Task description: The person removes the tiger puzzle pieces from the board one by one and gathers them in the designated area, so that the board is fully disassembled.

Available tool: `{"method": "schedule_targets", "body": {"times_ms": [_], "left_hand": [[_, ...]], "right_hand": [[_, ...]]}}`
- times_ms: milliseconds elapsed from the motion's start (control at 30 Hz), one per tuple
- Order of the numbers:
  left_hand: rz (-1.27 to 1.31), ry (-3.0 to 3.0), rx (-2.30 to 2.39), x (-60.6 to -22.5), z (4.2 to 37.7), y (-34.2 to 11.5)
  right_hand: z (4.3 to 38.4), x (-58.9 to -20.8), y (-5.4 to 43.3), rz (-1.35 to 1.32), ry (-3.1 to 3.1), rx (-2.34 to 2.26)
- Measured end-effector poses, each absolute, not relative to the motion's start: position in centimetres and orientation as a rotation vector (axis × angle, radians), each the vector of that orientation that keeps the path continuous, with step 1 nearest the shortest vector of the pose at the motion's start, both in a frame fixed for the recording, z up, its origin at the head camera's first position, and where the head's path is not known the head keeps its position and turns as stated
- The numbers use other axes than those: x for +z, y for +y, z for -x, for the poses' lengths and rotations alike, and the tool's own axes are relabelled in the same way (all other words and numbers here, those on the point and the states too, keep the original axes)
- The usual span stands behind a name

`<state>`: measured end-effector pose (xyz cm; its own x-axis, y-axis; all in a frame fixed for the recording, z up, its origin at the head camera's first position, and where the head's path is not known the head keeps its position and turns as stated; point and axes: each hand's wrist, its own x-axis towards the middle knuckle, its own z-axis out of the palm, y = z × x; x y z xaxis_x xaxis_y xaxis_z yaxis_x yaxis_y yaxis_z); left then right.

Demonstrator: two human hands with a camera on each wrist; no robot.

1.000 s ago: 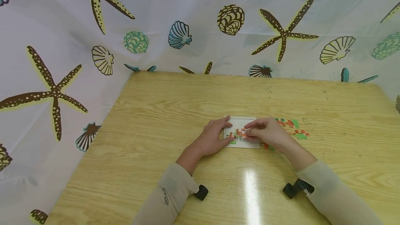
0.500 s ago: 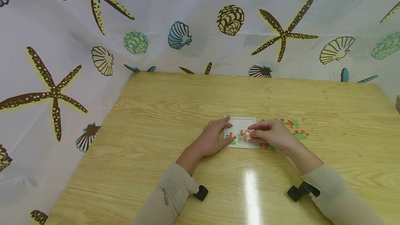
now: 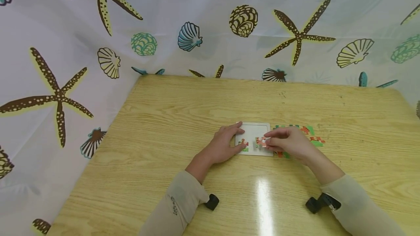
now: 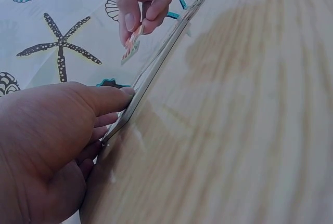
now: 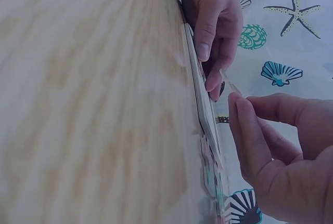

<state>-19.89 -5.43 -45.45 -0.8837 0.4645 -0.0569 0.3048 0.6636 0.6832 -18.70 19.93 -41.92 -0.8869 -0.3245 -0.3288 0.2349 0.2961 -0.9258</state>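
A white puzzle board (image 3: 252,130) with a raised rim lies on the table. My left hand (image 3: 223,143) rests at its left side, fingers spread and thumb pressing by the near edge. Close to that thumb, an orange and green puzzle piece (image 3: 243,142) sits in the near left corner. Over the board's right part, my right hand (image 3: 290,141) pinches another jigsaw piece (image 3: 260,142) between thumb and fingers. The left wrist view shows this orange and white piece (image 4: 132,44) tilted and raised above the board.
Several loose orange and green puzzle pieces (image 3: 316,141) lie right of the board, partly hidden under my right hand. The wooden table (image 3: 170,119) meets a white curtain (image 3: 216,54) printed with shells and starfish at its back and left.
My right hand has lifted the pinched piece away from the corner piece and drawn it a little to the right. My left hand stays at the board's left side.
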Motion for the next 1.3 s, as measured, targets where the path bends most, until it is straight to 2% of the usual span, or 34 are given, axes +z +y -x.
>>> {"method": "schedule_targets", "body": {"times_ms": [1300], "left_hand": [[-0.637, 2.643, 1.065, -45.5, 19.9, -5.5]], "right_hand": [[17.2, -41.9, 22.9, 0.134, 2.079, -1.663]]}}
